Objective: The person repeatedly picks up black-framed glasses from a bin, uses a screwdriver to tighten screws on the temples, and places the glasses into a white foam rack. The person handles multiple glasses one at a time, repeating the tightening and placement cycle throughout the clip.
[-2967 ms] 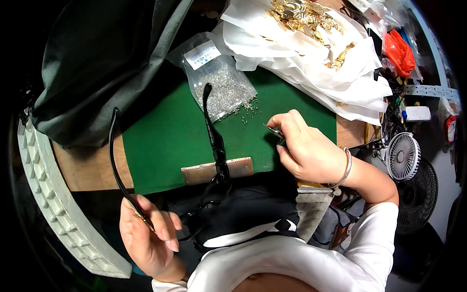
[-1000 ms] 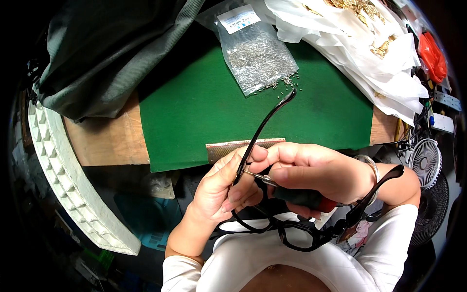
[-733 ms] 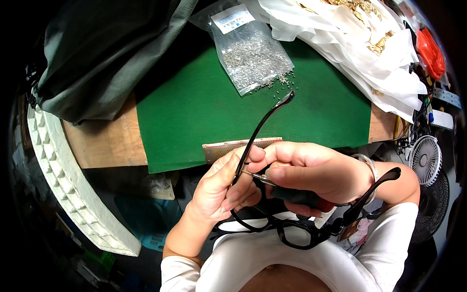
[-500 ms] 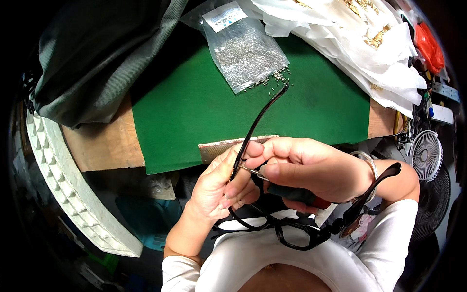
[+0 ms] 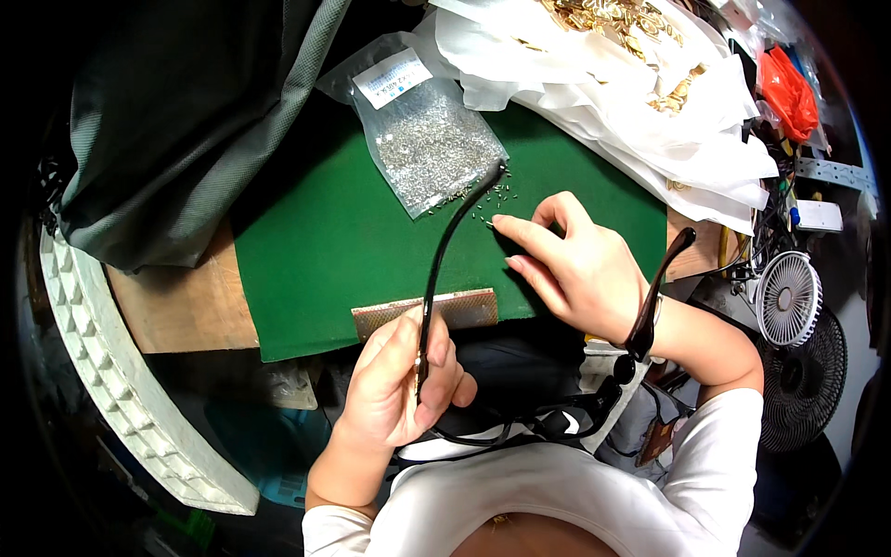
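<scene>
My left hand (image 5: 401, 376) is closed round one temple of a pair of black eyeglasses (image 5: 432, 278). The temple points up and away over the green mat, and the glasses' front hangs low before my white shirt. The other temple rises across my right wrist. My right hand (image 5: 585, 265) is open over the mat, index finger and thumb apart. Its index fingertip is down by a few loose tiny metal screws (image 5: 501, 195). Just beyond lies a clear plastic bag (image 5: 432, 148) full of such screws, with a white label. The screwdriver cannot be made out.
A narrow textured strip (image 5: 469, 308) lies along the mat's (image 5: 297, 278) near edge. White sheeting (image 5: 594, 121) with gold-coloured pieces covers the far right. Dark grey fabric (image 5: 176, 139) drapes at left. Fans (image 5: 787, 299) stand at right, and a white moulded edge (image 5: 121, 399) curves at left.
My right hand has left the glasses' hinge and moved away to the loose screws; the screwdriver it held is out of sight. My left hand still grips the temple.
</scene>
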`<move>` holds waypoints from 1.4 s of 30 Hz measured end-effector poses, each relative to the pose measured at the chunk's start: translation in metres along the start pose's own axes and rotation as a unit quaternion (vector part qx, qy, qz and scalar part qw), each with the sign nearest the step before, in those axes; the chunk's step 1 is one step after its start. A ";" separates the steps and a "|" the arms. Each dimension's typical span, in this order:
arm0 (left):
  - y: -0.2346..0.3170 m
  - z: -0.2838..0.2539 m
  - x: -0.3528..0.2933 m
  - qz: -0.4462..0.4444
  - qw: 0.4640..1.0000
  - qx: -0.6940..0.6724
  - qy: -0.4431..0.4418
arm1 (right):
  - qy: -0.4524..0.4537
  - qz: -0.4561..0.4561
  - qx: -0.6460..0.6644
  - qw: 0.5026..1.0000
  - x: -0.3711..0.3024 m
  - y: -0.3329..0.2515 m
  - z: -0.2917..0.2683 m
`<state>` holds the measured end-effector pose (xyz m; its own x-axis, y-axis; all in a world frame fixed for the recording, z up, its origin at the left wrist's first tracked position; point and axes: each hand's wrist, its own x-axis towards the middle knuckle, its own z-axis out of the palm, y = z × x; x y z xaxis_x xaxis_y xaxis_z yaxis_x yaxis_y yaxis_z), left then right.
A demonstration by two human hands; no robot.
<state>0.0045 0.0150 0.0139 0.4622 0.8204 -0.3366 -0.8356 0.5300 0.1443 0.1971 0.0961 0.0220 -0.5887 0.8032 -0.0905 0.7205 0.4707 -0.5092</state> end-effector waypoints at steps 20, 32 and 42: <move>0.000 -0.021 -0.003 0.024 0.996 -0.083 0.012 | -0.040 -0.015 -0.034 0.999 0.011 -0.007 0.000; -0.005 -0.022 -0.009 0.003 0.989 -0.143 0.017 | -0.379 0.221 0.623 0.648 0.019 -0.047 -0.020; -0.008 -0.019 -0.007 -0.010 0.992 -0.122 0.044 | -0.381 0.250 0.624 0.634 0.011 -0.044 -0.018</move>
<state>0.0021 0.0011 -0.0030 0.4604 0.7830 -0.4183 -0.8785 0.4695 -0.0882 0.1655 0.0911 0.0591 -0.7494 0.1043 -0.6539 0.3157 -0.8117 -0.4913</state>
